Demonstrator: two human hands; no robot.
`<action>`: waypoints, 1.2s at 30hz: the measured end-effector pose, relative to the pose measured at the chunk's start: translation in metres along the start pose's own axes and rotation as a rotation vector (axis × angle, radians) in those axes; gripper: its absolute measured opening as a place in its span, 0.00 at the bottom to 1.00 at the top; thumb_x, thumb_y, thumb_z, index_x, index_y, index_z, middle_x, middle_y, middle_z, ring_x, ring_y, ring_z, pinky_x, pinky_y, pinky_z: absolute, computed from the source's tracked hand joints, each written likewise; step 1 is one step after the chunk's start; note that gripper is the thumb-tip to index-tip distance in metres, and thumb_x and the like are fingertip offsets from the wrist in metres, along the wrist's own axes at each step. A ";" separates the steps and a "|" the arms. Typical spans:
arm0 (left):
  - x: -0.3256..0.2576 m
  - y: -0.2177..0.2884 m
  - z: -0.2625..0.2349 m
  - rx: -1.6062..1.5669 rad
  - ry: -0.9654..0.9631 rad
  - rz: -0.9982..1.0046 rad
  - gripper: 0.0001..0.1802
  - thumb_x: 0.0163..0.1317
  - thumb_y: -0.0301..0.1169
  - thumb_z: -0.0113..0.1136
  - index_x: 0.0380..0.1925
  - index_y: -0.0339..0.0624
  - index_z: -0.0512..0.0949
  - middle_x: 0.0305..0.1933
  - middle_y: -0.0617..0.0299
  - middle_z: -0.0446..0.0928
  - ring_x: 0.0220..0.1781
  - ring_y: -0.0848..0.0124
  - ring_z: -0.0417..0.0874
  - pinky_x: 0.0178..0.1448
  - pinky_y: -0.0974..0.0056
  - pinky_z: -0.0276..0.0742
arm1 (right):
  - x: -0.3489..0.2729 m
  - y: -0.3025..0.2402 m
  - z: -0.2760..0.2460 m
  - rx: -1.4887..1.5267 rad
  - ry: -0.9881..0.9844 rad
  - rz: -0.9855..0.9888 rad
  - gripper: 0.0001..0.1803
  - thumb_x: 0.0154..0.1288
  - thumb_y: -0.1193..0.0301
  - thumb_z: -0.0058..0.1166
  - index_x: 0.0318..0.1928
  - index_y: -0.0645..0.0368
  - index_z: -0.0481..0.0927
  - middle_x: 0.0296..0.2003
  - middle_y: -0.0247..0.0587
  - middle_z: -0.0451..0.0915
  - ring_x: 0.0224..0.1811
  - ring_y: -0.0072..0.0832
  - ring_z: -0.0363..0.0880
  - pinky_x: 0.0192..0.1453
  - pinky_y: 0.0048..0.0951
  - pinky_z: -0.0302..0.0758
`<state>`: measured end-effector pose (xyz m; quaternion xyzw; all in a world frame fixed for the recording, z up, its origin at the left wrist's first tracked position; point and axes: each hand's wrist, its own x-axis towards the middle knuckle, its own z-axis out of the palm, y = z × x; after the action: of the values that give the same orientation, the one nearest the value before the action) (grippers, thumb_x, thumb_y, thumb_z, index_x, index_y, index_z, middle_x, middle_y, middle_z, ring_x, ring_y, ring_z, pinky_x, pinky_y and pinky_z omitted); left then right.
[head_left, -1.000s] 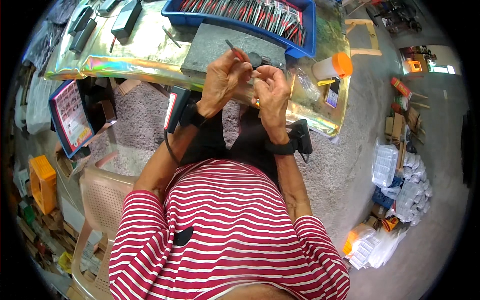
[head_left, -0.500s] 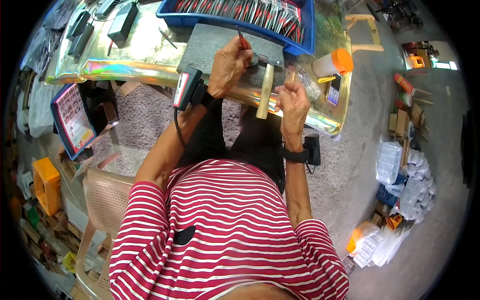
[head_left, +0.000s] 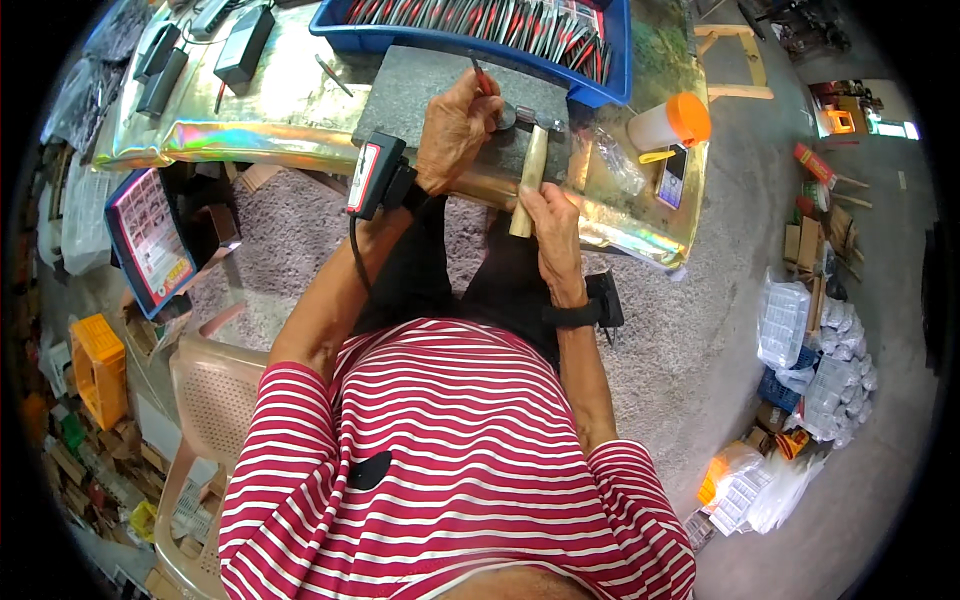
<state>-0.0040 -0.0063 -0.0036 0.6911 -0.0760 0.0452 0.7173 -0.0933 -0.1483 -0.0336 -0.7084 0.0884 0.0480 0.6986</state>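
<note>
Right hand (head_left: pixel 556 232) newly grips pale, round wooden handle (head_left: pixel 531 172), four o'clock of left hand (head_left: pixel 455 137). Left pinches slim red-dark tool (head_left: pixel 484 82); both occupied.

The light is bright on the bench (head_left: pixel 300 112), whose shiny cover gives strong glare at the left and rainbow reflections along its near edge. Below it, the shade is quite dark. The left hand (head_left: pixel 455 138) and right hand (head_left: pixel 553 228) look clear, with little blur. At far right, a pale patch (head_left: pixel 893 130) shines almost white above the dim floor (head_left: pixel 875 240). Straight lines bend toward the black, rounded rim, where small things become soft.
</note>
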 end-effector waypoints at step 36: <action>0.006 -0.005 -0.006 0.499 -0.158 0.440 0.08 0.49 0.20 0.51 0.28 0.41 0.65 0.21 0.57 0.68 0.22 0.63 0.73 0.26 0.67 0.69 | 0.006 -0.018 -0.002 0.480 -0.102 0.248 0.11 0.56 0.71 0.45 0.35 0.69 0.69 0.25 0.46 0.73 0.21 0.22 0.71 0.23 0.20 0.73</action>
<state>0.0033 -0.0007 -0.0079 0.8137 -0.2654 0.1621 0.4911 -0.0839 -0.1505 -0.0170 -0.5030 0.1482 0.1465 0.8388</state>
